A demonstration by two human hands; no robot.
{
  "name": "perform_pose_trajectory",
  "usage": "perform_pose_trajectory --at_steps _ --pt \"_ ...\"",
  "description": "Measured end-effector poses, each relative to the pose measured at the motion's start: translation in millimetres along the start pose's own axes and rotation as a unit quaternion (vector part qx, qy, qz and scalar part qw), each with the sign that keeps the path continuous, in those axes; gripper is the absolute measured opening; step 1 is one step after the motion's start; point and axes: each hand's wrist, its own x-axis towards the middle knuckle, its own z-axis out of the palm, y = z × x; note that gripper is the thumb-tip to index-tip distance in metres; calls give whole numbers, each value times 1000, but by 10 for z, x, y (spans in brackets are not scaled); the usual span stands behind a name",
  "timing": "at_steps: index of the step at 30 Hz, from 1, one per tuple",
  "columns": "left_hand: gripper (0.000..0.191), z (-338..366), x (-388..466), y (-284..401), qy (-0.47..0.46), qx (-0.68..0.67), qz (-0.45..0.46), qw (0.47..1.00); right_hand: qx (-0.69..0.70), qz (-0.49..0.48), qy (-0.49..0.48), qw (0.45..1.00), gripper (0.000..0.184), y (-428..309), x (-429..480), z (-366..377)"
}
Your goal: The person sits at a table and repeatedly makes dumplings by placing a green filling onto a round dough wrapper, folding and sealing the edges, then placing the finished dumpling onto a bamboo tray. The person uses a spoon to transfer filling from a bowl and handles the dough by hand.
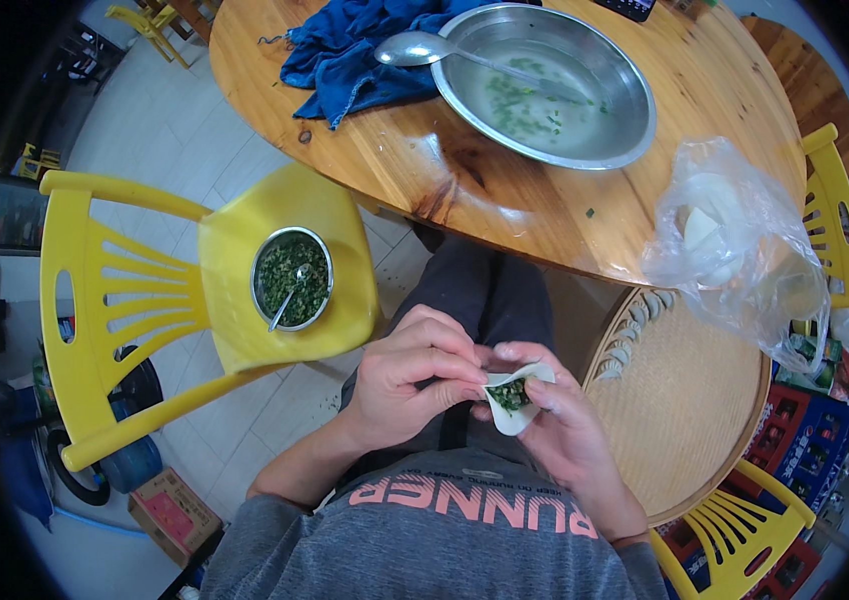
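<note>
A round dough wrapper with chopped green filling on it lies in my right hand, its sides partly folded up. My left hand pinches the wrapper's left edge between thumb and fingers. On the yellow chair to my left stands a steel bowl of green filling with a metal spoon in it. To my right, a round woven bamboo tray holds a curved row of folded dumplings along its far left rim.
On the wooden table are a large steel basin of cloudy water with green bits, a ladle, a blue cloth and a plastic bag with white wrappers, overhanging the tray. Yellow chairs flank me. A cardboard box sits lower left.
</note>
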Motion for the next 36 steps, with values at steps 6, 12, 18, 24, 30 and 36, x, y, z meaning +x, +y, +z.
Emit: perform_pose_trajectory --at_steps 6,12,18,24,30,36 --pt "13 65 -114 128 -9 6 -79 997 -146 -58 -8 988 27 -30 46 -92" --pt "17 133 -173 191 13 -47 -170 984 -254 -72 -10 965 20 -110 14 -46" --pt "18 115 -135 239 7 -1 -106 994 -416 -175 3 892 12 -134 -43 65" --pt "18 96 -91 333 -8 83 -20 996 -592 -325 -33 737 10 -174 -123 179" --pt "19 112 -143 424 -7 125 -7 992 -626 -317 -63 710 15 -191 -193 246" --pt "19 82 -150 381 -1 116 -29 993 -513 -239 -7 824 22 -116 -200 210"
